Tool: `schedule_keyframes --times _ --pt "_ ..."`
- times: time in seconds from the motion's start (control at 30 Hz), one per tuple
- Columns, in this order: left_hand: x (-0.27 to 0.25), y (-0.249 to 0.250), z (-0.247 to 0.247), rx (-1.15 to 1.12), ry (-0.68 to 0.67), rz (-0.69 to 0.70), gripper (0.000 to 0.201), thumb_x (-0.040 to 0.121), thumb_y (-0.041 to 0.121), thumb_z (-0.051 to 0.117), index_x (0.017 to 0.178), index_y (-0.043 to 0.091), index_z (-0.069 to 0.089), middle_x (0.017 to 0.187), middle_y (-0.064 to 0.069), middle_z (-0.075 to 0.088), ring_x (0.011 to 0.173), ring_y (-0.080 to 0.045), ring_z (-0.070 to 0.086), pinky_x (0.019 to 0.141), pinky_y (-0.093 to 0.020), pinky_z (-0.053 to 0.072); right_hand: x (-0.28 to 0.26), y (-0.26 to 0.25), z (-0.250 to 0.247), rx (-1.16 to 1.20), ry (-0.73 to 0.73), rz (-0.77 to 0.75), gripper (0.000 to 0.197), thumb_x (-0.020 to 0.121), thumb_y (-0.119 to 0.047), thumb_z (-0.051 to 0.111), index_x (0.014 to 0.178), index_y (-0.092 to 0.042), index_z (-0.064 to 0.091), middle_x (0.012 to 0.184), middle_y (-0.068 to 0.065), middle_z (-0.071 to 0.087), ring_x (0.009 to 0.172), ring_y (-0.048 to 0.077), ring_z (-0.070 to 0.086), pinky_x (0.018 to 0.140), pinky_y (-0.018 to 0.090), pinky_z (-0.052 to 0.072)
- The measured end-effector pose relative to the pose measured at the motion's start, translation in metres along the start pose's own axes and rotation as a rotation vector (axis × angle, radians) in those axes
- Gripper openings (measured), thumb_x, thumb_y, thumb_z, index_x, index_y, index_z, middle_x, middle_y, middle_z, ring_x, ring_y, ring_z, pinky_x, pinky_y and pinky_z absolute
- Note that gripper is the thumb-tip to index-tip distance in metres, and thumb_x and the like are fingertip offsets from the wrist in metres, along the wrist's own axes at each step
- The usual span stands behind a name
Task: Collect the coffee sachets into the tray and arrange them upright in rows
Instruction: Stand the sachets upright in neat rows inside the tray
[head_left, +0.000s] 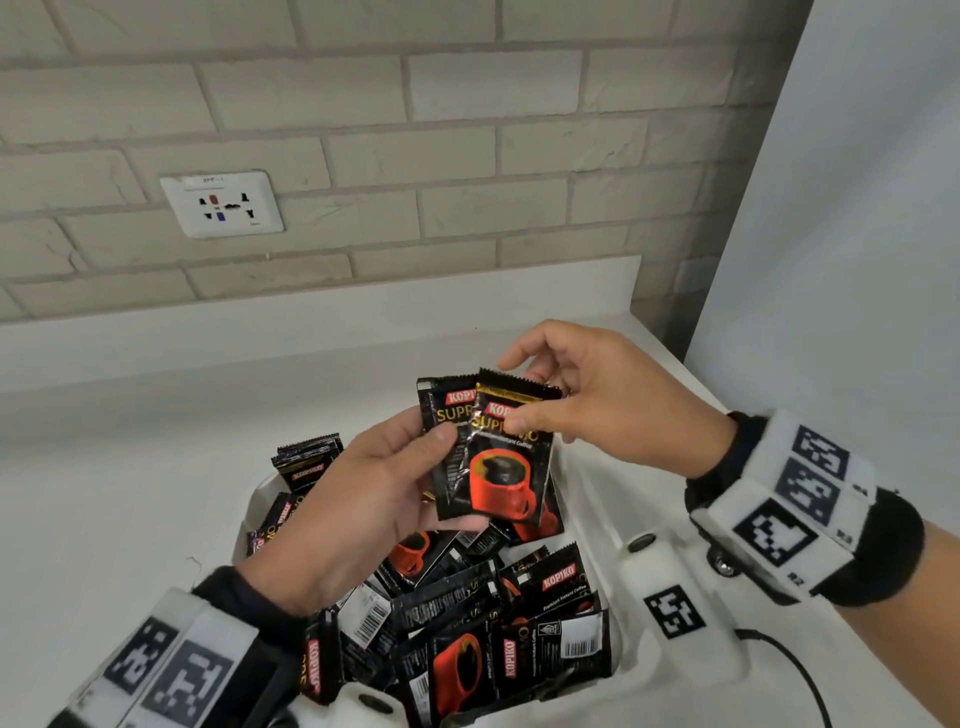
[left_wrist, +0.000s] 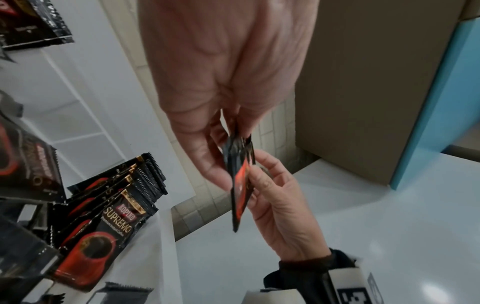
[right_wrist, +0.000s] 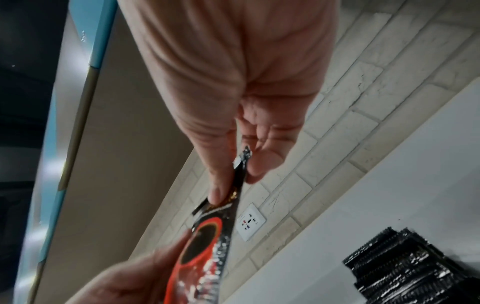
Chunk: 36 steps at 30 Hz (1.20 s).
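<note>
Over the tray my left hand (head_left: 447, 483) grips a small stack of black Kopiko coffee sachets, thumb across the front. The front sachet (head_left: 498, 467) shows a red cup, and another sachet (head_left: 441, 400) peeks out behind it. My right hand (head_left: 524, 410) pinches the front sachet's top edge between thumb and fingers. The left wrist view shows the sachets (left_wrist: 240, 185) edge-on between both hands. The white tray (head_left: 592, 519) holds a loose pile of sachets (head_left: 467, 613). An upright row of sachets (head_left: 306, 457) stands at its back left corner.
The tray sits on a white counter (head_left: 130, 493) against a brick wall with a socket (head_left: 222, 203). A pale panel (head_left: 831, 208) closes off the right side. A black cable (head_left: 789, 654) runs near my right wrist.
</note>
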<state>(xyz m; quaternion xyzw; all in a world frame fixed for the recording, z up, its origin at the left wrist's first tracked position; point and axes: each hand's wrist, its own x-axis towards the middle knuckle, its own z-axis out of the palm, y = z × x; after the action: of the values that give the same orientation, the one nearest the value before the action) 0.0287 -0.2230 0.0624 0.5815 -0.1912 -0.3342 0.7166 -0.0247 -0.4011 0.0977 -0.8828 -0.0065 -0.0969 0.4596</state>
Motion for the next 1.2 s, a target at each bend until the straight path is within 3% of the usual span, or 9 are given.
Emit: schedule_keyframes --times 0.13,0.4,0.57,0.67,0.77,0.83,0.9,1.0,1.2 --pt "0.002 -0.002 -0.007 -0.082 0.057 -0.057 0.036 0.076 0.020 0.052 0.107 0.004 0.062 0.101 -0.018 0.071 0.074 -0.024 0.070 0.050 -0.030 0.057 0.000 0.011 -0.016 -0.006 0.080 0.052 0.033 0.071 -0.009 0.075 0.084 -0.032 0.056 0.082 -0.008 0.061 0.059 -0.001 0.056 0.052 0.012 0.043" --pt "0.005 -0.009 -0.010 -0.050 0.085 -0.107 0.021 0.094 0.010 0.043 0.100 0.008 0.063 0.093 -0.013 0.073 0.074 -0.023 0.071 0.055 -0.033 0.059 -0.007 0.020 -0.028 -0.009 0.149 0.099 0.029 0.074 -0.007 0.073 0.083 -0.029 0.057 0.083 -0.003 0.065 0.066 0.014 0.055 0.046 0.010 0.043" --pt "0.006 -0.007 -0.010 -0.257 0.175 -0.149 0.026 0.098 0.013 0.034 0.108 0.013 0.059 0.059 0.000 0.056 0.047 -0.011 0.050 0.045 -0.026 0.049 -0.012 0.013 -0.023 0.137 0.057 0.089 0.020 0.075 -0.002 0.071 0.080 -0.020 0.064 0.076 -0.002 0.065 0.057 0.001 0.053 0.046 0.010 0.040" --pt "0.003 -0.003 -0.011 -0.452 0.145 -0.199 0.039 0.085 0.038 0.049 0.111 0.010 0.059 0.059 0.000 0.038 0.046 -0.011 0.033 0.040 -0.022 0.032 -0.014 0.010 -0.015 0.214 -0.060 0.077 0.015 0.073 -0.004 0.071 0.077 -0.018 0.066 0.070 -0.006 0.066 0.053 -0.002 0.053 0.047 0.012 0.042" --pt "0.001 -0.002 -0.011 -0.545 0.013 -0.218 0.067 0.055 0.051 0.081 0.103 0.006 0.068 0.065 -0.004 0.045 0.051 -0.015 0.041 0.044 -0.025 0.037 -0.013 0.010 -0.004 0.306 -0.117 0.073 0.014 0.072 -0.004 0.070 0.076 -0.016 0.063 0.067 -0.006 0.065 0.053 0.002 0.054 0.046 0.014 0.044" --pt "-0.001 -0.003 -0.009 -0.462 -0.002 -0.182 0.045 0.058 0.031 0.084 0.092 0.004 0.071 0.076 -0.008 0.058 0.064 -0.019 0.055 0.058 -0.028 0.046 -0.012 0.008 0.003 0.382 -0.124 0.073 0.014 0.068 -0.007 0.070 0.074 -0.016 0.061 0.069 -0.003 0.064 0.053 0.004 0.056 0.046 0.015 0.046" --pt "-0.001 -0.006 -0.001 -0.250 0.059 -0.131 0.016 0.086 0.015 0.059 0.094 0.005 0.067 0.082 -0.005 0.070 0.075 -0.013 0.064 0.073 -0.024 0.050 -0.011 0.006 0.009 0.437 -0.134 0.080 0.015 0.063 -0.013 0.070 0.073 -0.016 0.060 0.067 -0.003 0.064 0.050 0.005 0.055 0.045 0.015 0.046" --pt "0.002 -0.013 0.004 -0.110 0.026 -0.135 0.032 0.091 0.032 0.043 0.098 0.010 0.065 0.087 -0.008 0.074 0.076 -0.018 0.071 0.077 -0.035 0.051 -0.008 0.005 0.017 0.434 -0.131 0.089 0.016 0.069 -0.005 0.071 0.074 -0.015 0.059 0.068 -0.004 0.062 0.048 0.005 0.053 0.045 0.015 0.046" --pt "0.002 -0.016 0.005 0.170 0.115 0.013 0.035 0.077 0.040 0.046 0.094 0.016 0.064 0.078 -0.001 0.074 0.068 -0.013 0.070 0.063 -0.029 0.056 -0.001 0.007 0.026 0.300 -0.042 0.100 0.021 0.073 -0.004 0.072 0.071 -0.019 0.057 0.073 -0.002 0.058 0.046 0.005 0.049 0.042 0.015 0.043"
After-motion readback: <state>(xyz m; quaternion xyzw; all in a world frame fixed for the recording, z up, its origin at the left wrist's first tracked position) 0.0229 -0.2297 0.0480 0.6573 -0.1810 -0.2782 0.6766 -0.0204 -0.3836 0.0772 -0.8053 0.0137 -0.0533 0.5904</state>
